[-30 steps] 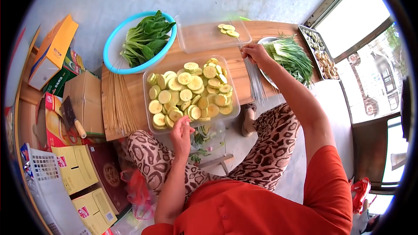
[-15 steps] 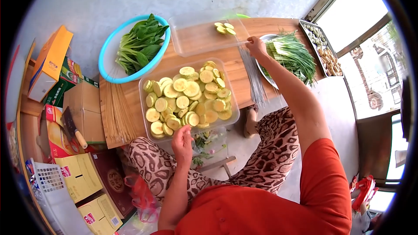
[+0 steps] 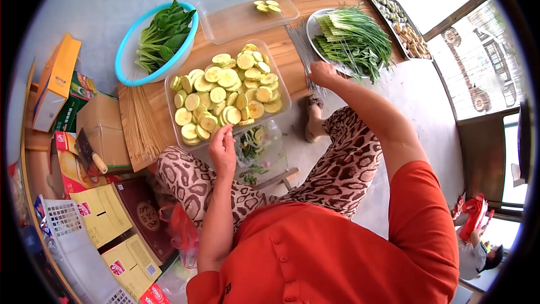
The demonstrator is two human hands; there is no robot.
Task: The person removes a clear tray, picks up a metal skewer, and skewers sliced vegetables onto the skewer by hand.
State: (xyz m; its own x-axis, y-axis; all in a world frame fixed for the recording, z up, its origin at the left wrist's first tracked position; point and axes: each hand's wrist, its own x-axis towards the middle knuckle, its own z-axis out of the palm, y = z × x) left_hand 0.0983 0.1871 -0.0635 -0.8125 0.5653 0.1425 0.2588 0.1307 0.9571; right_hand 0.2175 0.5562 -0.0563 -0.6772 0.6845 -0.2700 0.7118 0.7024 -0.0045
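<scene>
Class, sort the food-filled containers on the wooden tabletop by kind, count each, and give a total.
Clear plastic boxes: 2
Blue-rimmed basin: 1
Round plate: 1
Rectangular tray: 1
Total: 5

The slices (image 3: 228, 79) are round and yellow with thin green skin. They sit in a big messy pile, some flat and some tipped up, in a clear tub (image 3: 290, 98) on the counter (image 3: 283, 48). Beside the tub, thin gray sticks (image 3: 302, 50) lie in a bunch, their near ends poking past the edge.
</scene>
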